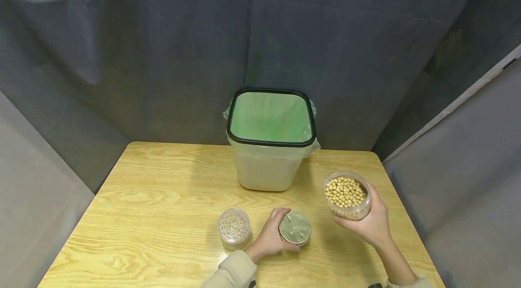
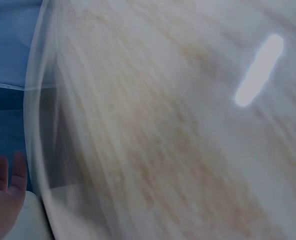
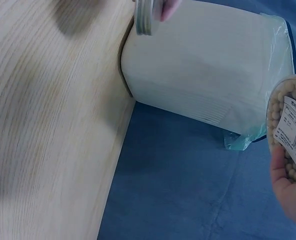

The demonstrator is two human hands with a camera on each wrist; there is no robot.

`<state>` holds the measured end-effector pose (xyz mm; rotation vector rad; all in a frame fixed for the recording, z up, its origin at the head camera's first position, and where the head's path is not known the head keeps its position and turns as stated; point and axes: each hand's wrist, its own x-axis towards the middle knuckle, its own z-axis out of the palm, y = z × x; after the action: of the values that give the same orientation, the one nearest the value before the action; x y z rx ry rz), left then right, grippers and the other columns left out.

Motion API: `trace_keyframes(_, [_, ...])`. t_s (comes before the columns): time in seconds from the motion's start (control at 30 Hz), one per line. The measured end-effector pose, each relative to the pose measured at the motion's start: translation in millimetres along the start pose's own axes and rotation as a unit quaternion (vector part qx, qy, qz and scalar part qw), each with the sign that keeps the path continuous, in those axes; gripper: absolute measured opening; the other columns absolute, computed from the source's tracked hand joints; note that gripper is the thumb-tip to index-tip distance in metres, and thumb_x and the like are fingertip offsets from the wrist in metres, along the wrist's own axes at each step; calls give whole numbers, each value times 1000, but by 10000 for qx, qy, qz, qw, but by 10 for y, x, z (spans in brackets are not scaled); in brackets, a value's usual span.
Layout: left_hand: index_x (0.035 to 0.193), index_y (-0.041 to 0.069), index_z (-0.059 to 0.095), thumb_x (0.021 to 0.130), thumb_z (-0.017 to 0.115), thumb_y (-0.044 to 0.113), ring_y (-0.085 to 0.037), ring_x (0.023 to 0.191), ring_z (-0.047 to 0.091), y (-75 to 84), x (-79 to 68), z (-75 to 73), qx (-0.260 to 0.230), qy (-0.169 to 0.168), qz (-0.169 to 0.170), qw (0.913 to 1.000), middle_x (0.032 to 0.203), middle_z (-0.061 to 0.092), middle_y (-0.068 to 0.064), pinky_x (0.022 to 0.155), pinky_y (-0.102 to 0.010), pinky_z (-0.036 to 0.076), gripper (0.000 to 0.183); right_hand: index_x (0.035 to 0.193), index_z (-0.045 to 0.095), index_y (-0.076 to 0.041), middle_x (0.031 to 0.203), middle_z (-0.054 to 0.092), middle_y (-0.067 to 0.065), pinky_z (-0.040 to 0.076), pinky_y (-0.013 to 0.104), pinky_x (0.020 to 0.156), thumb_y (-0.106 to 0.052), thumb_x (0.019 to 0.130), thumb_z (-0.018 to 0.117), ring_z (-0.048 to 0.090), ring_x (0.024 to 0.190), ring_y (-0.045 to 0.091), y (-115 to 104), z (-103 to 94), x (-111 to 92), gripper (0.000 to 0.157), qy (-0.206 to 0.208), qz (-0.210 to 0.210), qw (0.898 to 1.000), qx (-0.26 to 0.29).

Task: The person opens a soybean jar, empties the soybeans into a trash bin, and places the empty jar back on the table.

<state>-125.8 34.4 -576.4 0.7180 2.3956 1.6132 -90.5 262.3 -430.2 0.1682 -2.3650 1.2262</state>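
Note:
My right hand (image 1: 372, 220) holds a clear plastic tub (image 1: 354, 212) of small round yellow balls, lidless and raised above the table's right side. A white printed label (image 3: 294, 131) shows on this tub in the right wrist view. My left hand (image 1: 272, 236) grips a round gold-green lid-like disc (image 1: 295, 228) by its edge, thumb and fingers on opposite sides. Left of that hand, a second clear tub (image 1: 233, 243) with paler balls stands on the table. Only some fingers (image 2: 18, 172) of the left hand show in the left wrist view.
A pale bin (image 1: 264, 170) with a black rim and a greenish liner bag stands at the back middle of the wooden table (image 1: 154, 197). Grey curtains (image 1: 183, 53) hang behind and to the sides. A light glare lies on the surface in the left wrist view.

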Motion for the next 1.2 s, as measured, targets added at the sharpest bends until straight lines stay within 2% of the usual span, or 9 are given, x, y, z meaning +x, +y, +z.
trace_keyframes(0.2, [136,3,35,55,88,24,-25,118,42,-110,35,46,114,-148,-292,9994,130,37,0,99,-44,34,99,135,37,-3,122,49,13,33,10,82,-1,43,88,40,103,-6,-9,-17,-1,105,-78,65,9999,-113])
trace_keyframes(0.43, [136,6,36,54,88,18,-26,117,40,-203,57,102,161,-285,-580,9978,129,37,0,96,-46,36,97,135,37,-2,121,49,14,34,10,81,0,43,88,40,102,-7,7,-24,-3,105,-80,49,9999,-131])
trace_keyframes(0.6, [136,6,36,53,86,14,-26,116,36,-212,56,118,421,-433,-685,9958,129,38,-3,93,-49,38,98,135,37,-2,121,49,13,33,9,81,1,43,88,40,102,-6,27,-28,-15,105,-59,43,9999,-109])
trace_keyframes(0.77, [138,4,33,52,86,15,-24,115,35,-215,41,138,678,-502,-794,9933,130,40,-7,94,-47,38,102,135,37,-2,121,49,13,33,10,81,0,43,88,39,102,-7,37,-34,-27,105,-63,93,9998,-166])
trace_keyframes(1.2, [140,1,28,55,84,12,-31,125,30,-75,2,123,767,-336,-764,9936,138,35,-14,100,-47,33,103,133,39,0,119,50,12,33,10,81,2,41,87,40,101,-7,36,-54,-24,104,54,148,9998,-156])
